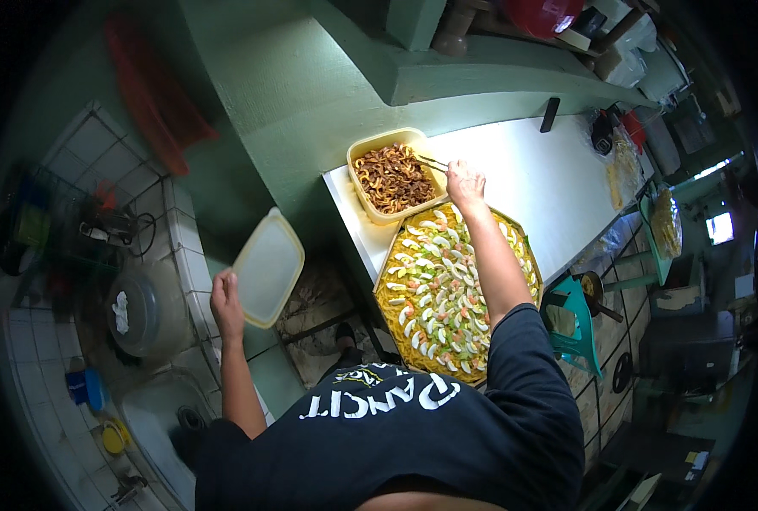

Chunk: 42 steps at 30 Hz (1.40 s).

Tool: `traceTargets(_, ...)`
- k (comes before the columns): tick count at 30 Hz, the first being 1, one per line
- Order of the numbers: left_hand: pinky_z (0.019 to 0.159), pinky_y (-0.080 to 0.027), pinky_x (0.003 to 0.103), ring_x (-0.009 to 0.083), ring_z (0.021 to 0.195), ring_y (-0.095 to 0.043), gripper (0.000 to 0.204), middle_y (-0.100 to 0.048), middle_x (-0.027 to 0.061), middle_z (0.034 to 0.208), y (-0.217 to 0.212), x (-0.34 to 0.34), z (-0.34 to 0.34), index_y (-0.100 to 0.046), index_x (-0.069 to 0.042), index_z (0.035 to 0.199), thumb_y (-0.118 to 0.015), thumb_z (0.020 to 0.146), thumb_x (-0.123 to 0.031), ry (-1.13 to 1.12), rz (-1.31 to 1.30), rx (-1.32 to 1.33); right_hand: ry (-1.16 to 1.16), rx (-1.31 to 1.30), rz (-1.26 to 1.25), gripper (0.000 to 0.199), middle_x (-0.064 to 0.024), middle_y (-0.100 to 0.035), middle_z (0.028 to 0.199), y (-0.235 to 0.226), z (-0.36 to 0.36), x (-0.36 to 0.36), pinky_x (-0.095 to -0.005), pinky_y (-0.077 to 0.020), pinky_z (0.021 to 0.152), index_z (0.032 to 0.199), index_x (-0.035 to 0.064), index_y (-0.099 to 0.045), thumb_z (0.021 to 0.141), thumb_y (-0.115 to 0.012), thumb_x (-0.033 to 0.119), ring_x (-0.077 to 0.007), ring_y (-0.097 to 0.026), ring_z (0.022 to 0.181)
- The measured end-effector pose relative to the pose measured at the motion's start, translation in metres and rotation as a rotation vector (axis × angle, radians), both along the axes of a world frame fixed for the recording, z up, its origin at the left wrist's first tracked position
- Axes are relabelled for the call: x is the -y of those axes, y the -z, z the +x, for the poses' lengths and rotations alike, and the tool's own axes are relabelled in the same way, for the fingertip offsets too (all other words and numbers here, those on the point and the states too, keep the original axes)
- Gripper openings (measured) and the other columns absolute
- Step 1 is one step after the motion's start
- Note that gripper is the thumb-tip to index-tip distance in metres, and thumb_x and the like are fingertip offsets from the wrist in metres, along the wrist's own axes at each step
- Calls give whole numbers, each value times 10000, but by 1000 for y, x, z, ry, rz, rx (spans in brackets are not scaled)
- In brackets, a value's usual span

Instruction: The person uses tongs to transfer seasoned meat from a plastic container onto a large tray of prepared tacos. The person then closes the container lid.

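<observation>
Holding a pair of tongs (432,161), the right hand (465,182) is closed around their handle end, tips reaching into the yellow tub (393,175) of brown fried pieces. Tub sits on the white table (558,183), touching the far edge of the big octagonal tray (452,291). Tray is covered in yellow noodles with rows of sliced egg, shrimp and green bits on top; the right forearm crosses over it. Left hand (226,304) is out to the side, well apart from the table, gripping the tub's pale lid (267,266) by its lower edge, lid tilted up over the tiled counter (183,255). Beyond the left hand: a grey pot lid (136,313) and a sink (161,417). Teal stool (576,319) stands right of the tray.
</observation>
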State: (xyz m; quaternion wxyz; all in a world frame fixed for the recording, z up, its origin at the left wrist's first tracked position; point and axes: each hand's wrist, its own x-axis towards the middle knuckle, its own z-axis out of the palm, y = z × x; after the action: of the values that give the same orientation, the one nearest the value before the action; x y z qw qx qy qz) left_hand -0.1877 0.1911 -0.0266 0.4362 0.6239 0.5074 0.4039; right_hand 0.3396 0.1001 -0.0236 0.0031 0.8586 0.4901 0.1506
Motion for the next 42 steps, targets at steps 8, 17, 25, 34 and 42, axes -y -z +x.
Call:
traceTargets(8,830,-441,271,133,891,-574,258,-627,69,963,56,68,-26,-563,18,1068,-504,973,-214,-80,-209,0,70,-198,-62,236,-108,-642,997,-20,18,2,-491,-487,762,967,123,-640,906,-524,320,-331,-636,908)
traceTargets(17,823,-440,268,117,879,-556,231,-615,52,949,49,91,-21,-569,3,1065,-498,973,-197,-101,-232,75,227,-684,226,339,-144,-670,886,-62,10,138,-418,-482,754,963,121,-681,874,-522,407,-337,-634,845)
traceTargets(25,811,-437,256,104,863,-545,225,-610,37,934,38,99,-17,-578,-2,1050,-510,966,-200,-50,-94,-19,378,-633,212,355,-179,-652,815,-22,-6,234,-458,-469,718,847,89,-663,883,-504,405,-364,-624,808)
traceTargets(34,807,-439,248,103,872,-551,241,-608,37,949,34,103,3,-569,4,1056,-510,968,-213,9,-163,41,374,-555,131,379,-202,-652,860,-19,-20,211,-495,-470,769,851,76,-642,903,-478,414,-403,-617,859)
traceTargets(42,836,-428,264,115,900,-542,237,-590,49,982,45,100,-6,-521,-14,1100,-486,980,-216,-59,-235,143,76,-437,337,278,-130,-672,911,-53,-20,126,-439,-494,783,908,101,-662,917,-500,326,-335,-645,835)
